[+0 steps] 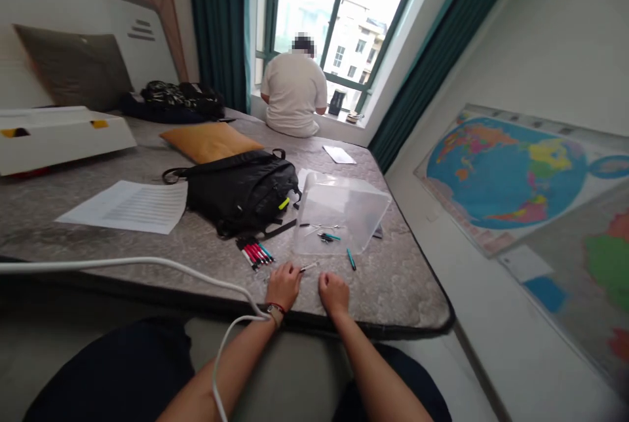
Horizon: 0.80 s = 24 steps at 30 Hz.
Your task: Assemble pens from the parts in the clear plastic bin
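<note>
My left hand (284,286) rests near the front edge of the mattress, its fingers closed on a slim pen (309,267) with a dark and clear body that points right. Beside it, my right hand (334,292) is curled into a fist on the mattress; whatever it may hold is hidden. Several red, black and teal pens (255,252) lie in a row left of my left hand. Beyond both hands, a clear plastic box (344,212) lies with loose pens (327,236) in it. A single teal pen (351,259) lies just in front of the box.
A black backpack (240,192), a printed sheet (130,207) and an orange cushion (211,140) lie on the mattress (403,291). A white cable (196,271) crosses over my left forearm. Another person (295,91) sits by the window, back turned.
</note>
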Motion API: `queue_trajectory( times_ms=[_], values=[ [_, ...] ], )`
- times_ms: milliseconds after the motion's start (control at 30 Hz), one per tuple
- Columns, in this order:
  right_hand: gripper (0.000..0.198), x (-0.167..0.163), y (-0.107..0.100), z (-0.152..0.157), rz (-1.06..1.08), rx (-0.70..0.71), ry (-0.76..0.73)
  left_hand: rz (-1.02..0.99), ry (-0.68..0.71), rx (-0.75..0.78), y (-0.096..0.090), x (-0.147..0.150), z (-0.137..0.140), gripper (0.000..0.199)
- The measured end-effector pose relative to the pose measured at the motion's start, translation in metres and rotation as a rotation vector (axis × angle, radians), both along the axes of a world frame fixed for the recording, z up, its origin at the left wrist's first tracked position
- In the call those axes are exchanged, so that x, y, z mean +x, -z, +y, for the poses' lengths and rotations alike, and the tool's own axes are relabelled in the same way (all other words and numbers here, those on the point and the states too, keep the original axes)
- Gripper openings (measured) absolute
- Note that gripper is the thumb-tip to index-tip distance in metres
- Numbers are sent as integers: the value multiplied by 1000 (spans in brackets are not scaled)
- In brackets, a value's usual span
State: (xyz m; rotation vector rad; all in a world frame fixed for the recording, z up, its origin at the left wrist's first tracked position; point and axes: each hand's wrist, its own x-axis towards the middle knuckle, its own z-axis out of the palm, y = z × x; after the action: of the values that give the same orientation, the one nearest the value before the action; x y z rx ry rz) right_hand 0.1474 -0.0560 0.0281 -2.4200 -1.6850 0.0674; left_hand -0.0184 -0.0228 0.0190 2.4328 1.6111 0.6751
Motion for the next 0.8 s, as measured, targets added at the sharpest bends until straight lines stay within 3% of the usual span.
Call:
queue_trajectory(
  times_ms=[167,367,500,667,800],
  values=[
    [39,-3,-2,-3,21,-19,12,-13,22,-30,-7,-1,-2,35],
    [44,11,5,8,106,-14,-32,-1,11,-5,-4,-1,-1,40],
    [46,39,-13,54,172,-49,-150,-8,15,6,-3,-1,0,38],
    [23,72,-45,137,167,-108,-243,-1,23,2,-2,0,2,36],
    [17,85,-59,194,94,-204,-288,10,27,-7,1,2,3,35]
  ],
)
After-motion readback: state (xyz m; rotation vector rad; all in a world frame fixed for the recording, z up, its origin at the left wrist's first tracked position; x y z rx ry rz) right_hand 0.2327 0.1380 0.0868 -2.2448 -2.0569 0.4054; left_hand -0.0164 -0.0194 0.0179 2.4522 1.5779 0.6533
